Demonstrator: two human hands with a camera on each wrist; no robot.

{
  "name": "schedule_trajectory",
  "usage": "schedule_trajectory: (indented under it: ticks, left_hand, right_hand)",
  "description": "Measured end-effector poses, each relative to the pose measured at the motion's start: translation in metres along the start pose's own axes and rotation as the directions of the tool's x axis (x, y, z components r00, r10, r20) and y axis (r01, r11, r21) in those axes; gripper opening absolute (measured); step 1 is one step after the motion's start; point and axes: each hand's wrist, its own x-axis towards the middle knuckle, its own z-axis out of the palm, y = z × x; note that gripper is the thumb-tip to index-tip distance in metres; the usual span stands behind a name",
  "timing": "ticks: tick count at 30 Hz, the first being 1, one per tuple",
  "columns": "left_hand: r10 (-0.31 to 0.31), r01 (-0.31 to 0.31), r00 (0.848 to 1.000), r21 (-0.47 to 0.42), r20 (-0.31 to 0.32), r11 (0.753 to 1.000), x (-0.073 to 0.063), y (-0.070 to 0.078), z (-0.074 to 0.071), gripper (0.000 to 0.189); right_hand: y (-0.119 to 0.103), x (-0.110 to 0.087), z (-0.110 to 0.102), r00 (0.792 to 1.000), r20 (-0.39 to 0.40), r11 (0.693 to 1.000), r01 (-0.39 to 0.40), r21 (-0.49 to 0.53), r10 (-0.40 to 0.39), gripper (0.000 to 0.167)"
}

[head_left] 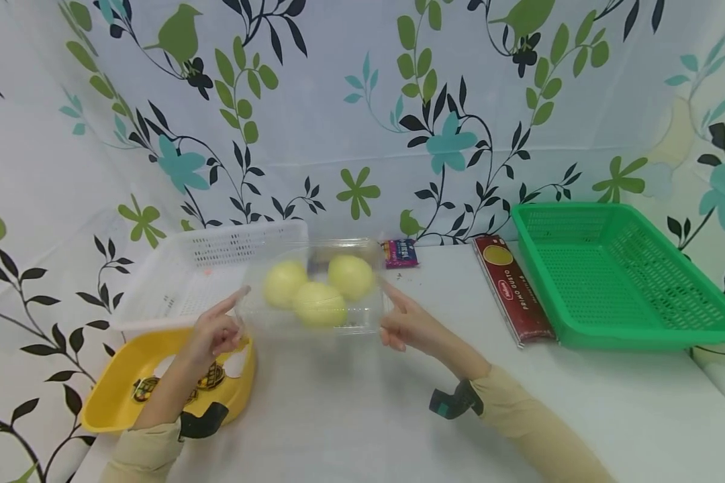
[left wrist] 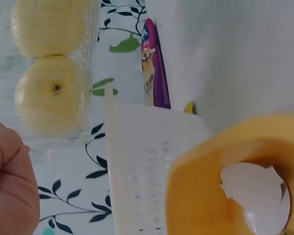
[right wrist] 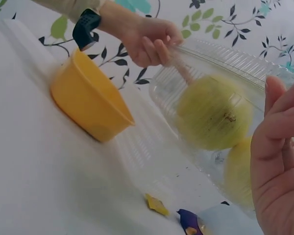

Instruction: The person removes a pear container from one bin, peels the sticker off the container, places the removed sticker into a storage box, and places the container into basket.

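A clear plastic box [head_left: 362,322] is held up above the white table, with three pale yellow-green round fruits [head_left: 320,305] inside. My left hand [head_left: 217,332] grips its left end, index finger stretched along the side and the other fingers curled. At the opposite end my right hand [head_left: 411,325] holds the box in much the same way. In the right wrist view, the left hand [right wrist: 154,44] has its fingers at the box's rim. Part of the right hand's [right wrist: 284,161] contact is hidden there.
Below my left arm stands a yellow basin [head_left: 105,396] holding white pieces and dark-and-yellow packets. Behind it is a white basket [head_left: 151,288]. A purple packet [head_left: 400,253] lies at the back; a dark red pack [head_left: 513,295] lies beside the green basket [head_left: 658,335] on the right.
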Motion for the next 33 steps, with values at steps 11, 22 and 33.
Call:
schedule_trajectory:
  ticks: [11, 22, 33]
  left_hand:
    - [-0.145, 0.146, 0.989, 0.111, -0.017, 0.983, -0.009, 0.012, -0.046, 0.055]
    - [-0.169, 0.198, 0.967, 0.149, -0.191, 0.969, -0.014, 0.02, -0.063, 0.047]
    - [-0.102, 0.152, 0.932, 0.119, -0.349, 0.981, -0.011, 0.02, -0.072, 0.034]
  right_hand:
    - [0.013, 0.036, 0.021, 0.999, 0.031, 0.996, -0.021, 0.085, 0.018, 0.066]
    - [0.022, 0.072, 0.035, 0.997, -0.061, 0.998, -0.041, 0.049, 0.044, 0.066]
    - [0.026, 0.099, 0.048, 0.988, -0.148, 0.999, 0.05, 0.005, -0.048, 0.068]
